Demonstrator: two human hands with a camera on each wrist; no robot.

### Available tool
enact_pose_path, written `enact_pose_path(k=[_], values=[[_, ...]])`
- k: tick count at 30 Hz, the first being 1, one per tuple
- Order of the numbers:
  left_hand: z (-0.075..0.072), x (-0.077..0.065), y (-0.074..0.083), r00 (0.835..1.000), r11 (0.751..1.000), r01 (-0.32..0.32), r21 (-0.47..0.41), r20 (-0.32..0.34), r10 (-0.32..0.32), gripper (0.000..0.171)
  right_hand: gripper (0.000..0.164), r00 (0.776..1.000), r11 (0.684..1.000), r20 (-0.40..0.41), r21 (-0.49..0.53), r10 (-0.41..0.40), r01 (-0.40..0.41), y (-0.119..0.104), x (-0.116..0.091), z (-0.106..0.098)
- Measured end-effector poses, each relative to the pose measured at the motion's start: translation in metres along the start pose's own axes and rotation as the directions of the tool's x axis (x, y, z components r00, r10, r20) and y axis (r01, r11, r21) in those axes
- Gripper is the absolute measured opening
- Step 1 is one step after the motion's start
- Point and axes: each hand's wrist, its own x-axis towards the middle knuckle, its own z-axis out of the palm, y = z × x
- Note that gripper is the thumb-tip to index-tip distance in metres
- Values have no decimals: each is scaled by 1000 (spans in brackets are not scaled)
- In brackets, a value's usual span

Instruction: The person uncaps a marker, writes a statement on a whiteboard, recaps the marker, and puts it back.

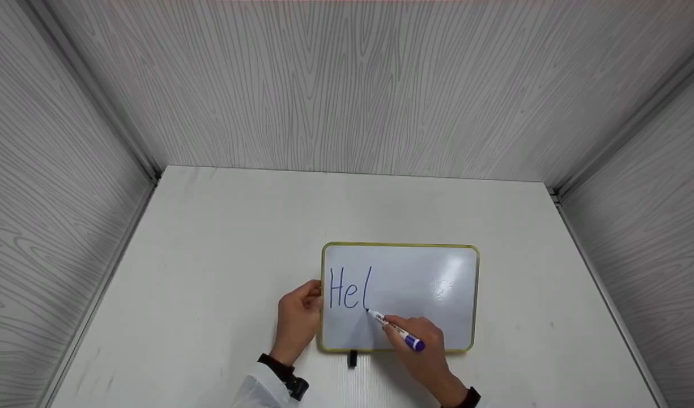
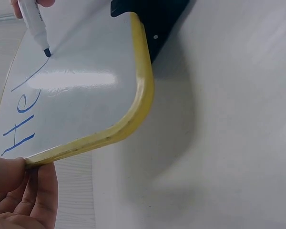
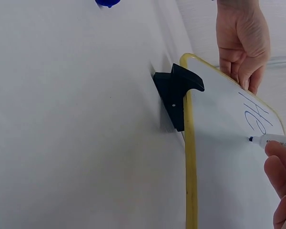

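A small whiteboard (image 1: 403, 334) with a yellow rim stands at a tilt, propped by a black holder (image 3: 174, 95) at its lower edge. Blue strokes reading "Hel" (image 1: 349, 288) run across its left part. My left hand (image 1: 298, 317) pinches the board's left rim, thumb in front and fingers behind, as the left wrist view shows (image 2: 26, 195). In my right hand (image 1: 423, 345) is a white marker (image 1: 395, 328) with a blue cap on its back end. The marker's dark tip touches the board at the foot of the "l".
The white table (image 1: 228, 238) is bounded by grey wood-grain panels at the back (image 1: 347, 85), left (image 1: 58, 198) and right (image 1: 641, 226). A blue object (image 3: 107, 2) is cut off at the top of the right wrist view. Light glares on the board's right half.
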Motion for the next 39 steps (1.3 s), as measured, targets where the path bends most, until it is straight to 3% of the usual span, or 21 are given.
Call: enact_pose_path(k=[6,12,24,31,39], values=[[0,-1,-1,1000,1000,17,-3,8,-17,33,32,996,996,-39,41,82,-80,-10,4,-5],[-1,-1,-1,1000,1000,23,-10,18,-23,33,29,988,988,-69,75,139,-134,-34,30,-17],[0,-1,-1,999,1000,13,-1,30,-13,32,25,968,967,-43,83,246,-242,-37,61,-22],[0,-1,-1,1000,1000,-6,19,27,6,32,30,988,990,-59,23,143,-142,-24,55,-16],[0,0,-1,1000,999,-7,48,14,7,34,30,995,995,-33,7,97,-97,1,33,-9]])
